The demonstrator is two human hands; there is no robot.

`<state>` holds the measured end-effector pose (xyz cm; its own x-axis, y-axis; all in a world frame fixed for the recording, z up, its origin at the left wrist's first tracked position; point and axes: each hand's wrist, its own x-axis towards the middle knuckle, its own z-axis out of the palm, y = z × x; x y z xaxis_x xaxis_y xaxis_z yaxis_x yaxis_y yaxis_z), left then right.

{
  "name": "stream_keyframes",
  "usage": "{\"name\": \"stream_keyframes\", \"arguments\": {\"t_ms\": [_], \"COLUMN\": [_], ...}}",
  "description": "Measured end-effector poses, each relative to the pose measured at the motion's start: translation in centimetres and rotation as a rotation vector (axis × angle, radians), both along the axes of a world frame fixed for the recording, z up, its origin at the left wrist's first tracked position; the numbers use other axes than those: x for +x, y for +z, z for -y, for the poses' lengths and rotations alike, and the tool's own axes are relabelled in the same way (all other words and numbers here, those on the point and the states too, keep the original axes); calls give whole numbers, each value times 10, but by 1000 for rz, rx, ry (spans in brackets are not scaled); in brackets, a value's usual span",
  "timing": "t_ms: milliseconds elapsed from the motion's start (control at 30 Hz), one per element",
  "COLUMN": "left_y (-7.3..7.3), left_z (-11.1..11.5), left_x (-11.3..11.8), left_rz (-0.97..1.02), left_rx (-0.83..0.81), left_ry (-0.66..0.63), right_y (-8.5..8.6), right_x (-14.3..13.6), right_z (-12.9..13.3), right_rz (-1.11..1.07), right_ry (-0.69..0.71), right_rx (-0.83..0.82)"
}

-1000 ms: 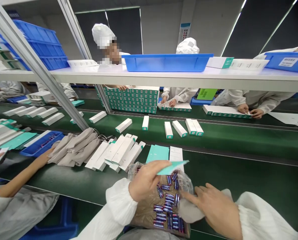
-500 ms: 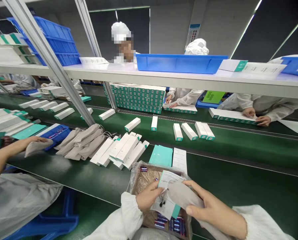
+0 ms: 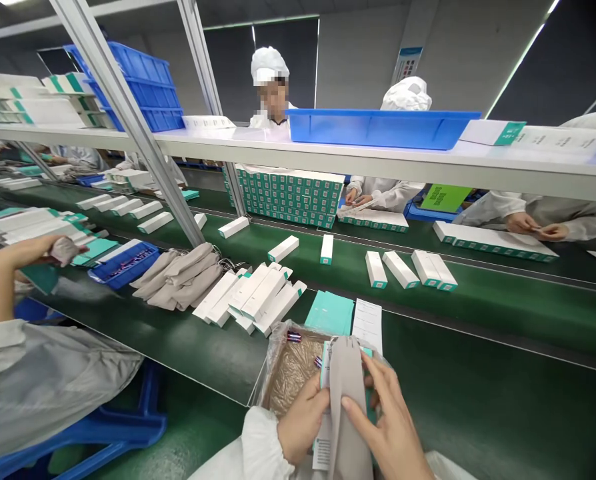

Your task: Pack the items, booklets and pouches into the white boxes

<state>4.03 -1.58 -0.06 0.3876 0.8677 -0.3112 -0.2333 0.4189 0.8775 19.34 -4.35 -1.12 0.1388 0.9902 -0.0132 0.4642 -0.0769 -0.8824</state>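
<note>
A long grey cloth pouch (image 3: 347, 393) lies lengthwise over a printed leaflet with teal edges (image 3: 322, 445), above an open carton. My left hand (image 3: 305, 417) grips the leaflet and pouch along their left side. On the right, my right hand (image 3: 391, 420) has its thumb on the pouch and its fingers round the far edge. Below them stands the plastic-lined carton (image 3: 274, 363), with a few batteries (image 3: 294, 337) showing; most of its inside is hidden. Behind the carton lie teal booklets (image 3: 329, 312) and a white printed sheet (image 3: 367, 321).
Left of the carton are piled white boxes (image 3: 258, 297), grey pouches (image 3: 181, 275) and a blue battery tray (image 3: 123, 263). A co-worker's hand (image 3: 53, 250) holds a pouch at far left. White boxes (image 3: 375, 269) lie on the green belt under a shelf (image 3: 258, 141).
The pouch has swung from slanting at the right to lying straight along the leaflet, covering most of it. My right hand has moved left. The co-worker's hand at left has shifted away.
</note>
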Motion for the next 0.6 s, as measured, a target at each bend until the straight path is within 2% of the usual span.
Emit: {"name": "stream_keyframes", "arguments": {"t_ms": [100,200,267,333,400,500,600], "left_y": [-3,-10,-11,-10,-7,-7,-11], "left_z": [0,2,3,2,1,1,4], "left_x": [-9,-14,-14,-11,-7,2,7], "left_rz": [-83,-26,-77,-287,-552,-868,-1091], "left_rx": [61,108,228,394,477,455,404], "left_ry": [1,-128,-220,-238,-216,-233,-241], "right_y": [-5,-14,-26,-40,-56,-78,-89], "right_x": [-2,-1,-5,-12,-20,-28,-28], "right_z": [-3,-8,-9,-5,3,11,4], "right_rz": [52,-100,-109,-23,70,159,123], "right_ry": [-66,81,100,50,62,146,142], "right_rx": [0,-132,-118,-60,-50,-54,-118]}}
